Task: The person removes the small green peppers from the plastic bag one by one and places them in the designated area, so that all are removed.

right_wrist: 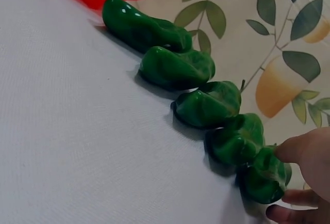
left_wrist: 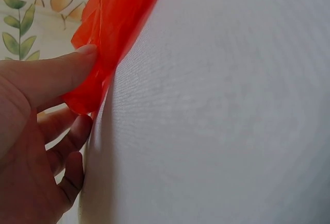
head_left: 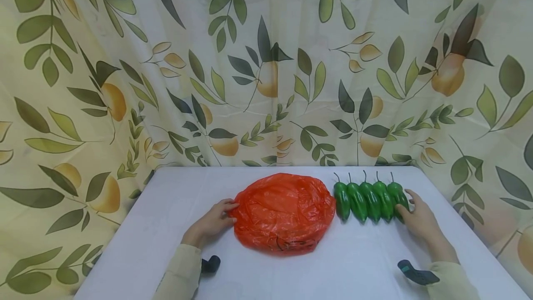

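A crumpled red plastic bag (head_left: 287,209) lies spread on the white table. My left hand (head_left: 214,221) is at its left edge; in the left wrist view the thumb (left_wrist: 77,72) lies on the red plastic (left_wrist: 111,33), with the other fingers curled below. Right of the bag, several glossy green peppers stand side by side in a slanting row, stems pointing away. My right hand (head_left: 418,214) holds the rightmost pepper (head_left: 397,196) between thumb and fingers. The right wrist view shows that pepper (right_wrist: 264,177) at the near end of the row, the hand (right_wrist: 312,167) beside it.
The leftmost pepper (head_left: 342,200) sits right against the bag's right edge. A white cloth covers the table (head_left: 333,267). Behind it hangs a curtain (head_left: 258,119) printed with leaves and fruit. Dark wrist-worn pieces (head_left: 416,274) stick out beside both sleeves.
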Tool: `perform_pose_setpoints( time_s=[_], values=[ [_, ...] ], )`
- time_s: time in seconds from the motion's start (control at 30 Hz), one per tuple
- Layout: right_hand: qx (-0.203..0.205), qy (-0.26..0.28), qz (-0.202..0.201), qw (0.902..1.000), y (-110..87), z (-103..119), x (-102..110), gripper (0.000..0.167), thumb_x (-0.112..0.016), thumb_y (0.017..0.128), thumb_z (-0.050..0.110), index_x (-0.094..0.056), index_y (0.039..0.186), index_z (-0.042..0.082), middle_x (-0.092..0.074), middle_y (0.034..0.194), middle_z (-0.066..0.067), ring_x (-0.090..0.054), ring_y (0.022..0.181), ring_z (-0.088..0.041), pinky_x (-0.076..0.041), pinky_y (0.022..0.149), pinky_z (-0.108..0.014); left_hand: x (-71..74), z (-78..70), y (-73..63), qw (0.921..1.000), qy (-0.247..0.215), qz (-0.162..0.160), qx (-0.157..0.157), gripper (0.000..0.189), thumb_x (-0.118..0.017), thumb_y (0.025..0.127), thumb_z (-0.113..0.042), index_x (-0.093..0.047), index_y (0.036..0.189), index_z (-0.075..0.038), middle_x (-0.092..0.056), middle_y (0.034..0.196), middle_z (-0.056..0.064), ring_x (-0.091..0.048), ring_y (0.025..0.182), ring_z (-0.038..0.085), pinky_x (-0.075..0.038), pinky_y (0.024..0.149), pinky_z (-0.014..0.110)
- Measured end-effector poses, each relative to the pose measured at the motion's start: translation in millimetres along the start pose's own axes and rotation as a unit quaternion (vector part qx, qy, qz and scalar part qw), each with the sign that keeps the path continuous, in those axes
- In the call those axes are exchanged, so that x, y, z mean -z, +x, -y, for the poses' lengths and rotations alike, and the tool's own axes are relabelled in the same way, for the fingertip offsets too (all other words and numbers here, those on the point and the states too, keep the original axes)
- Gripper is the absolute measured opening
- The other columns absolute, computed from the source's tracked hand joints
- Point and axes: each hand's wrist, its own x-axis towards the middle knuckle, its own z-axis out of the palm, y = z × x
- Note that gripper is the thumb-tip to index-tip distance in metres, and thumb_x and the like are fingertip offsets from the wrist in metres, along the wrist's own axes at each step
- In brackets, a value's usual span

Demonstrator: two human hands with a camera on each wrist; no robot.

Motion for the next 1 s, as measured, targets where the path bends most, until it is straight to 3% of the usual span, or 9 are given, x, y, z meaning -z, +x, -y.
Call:
perform_pose_setpoints(
  time_s=[0.53,1.0],
  values=[
    [-0.003,-0.008,-0.036,0.9993,-3.6,7.5,9.2,0.065,-0.044,0.105,0.025,-0.020,0.151,-0.014,-0.032,0.137,-0.053,-0.047,0.117,-0.068,-0.046,0.093,-0.073,-0.7,-0.9,3.4,1.0000,-0.001,-0.002,0.006,0.051,-0.069,0.095,-0.023,-0.057,0.144,-0.023,-0.039,0.160,0.006,-0.037,0.148,0.037,-0.041,0.114,0.061],
    [0.034,-0.014,-0.088,0.9954,-10.2,41.5,11.4,0.062,-0.049,0.105,0.023,-0.026,0.152,-0.010,-0.038,0.137,-0.048,-0.049,0.116,-0.064,-0.047,0.090,-0.071,1.4,-2.9,1.6,0.9999,0.012,-0.002,-0.003,0.052,-0.069,0.095,-0.025,-0.057,0.145,-0.025,-0.043,0.158,0.006,-0.042,0.145,0.036,-0.043,0.113,0.061]
  ],
)
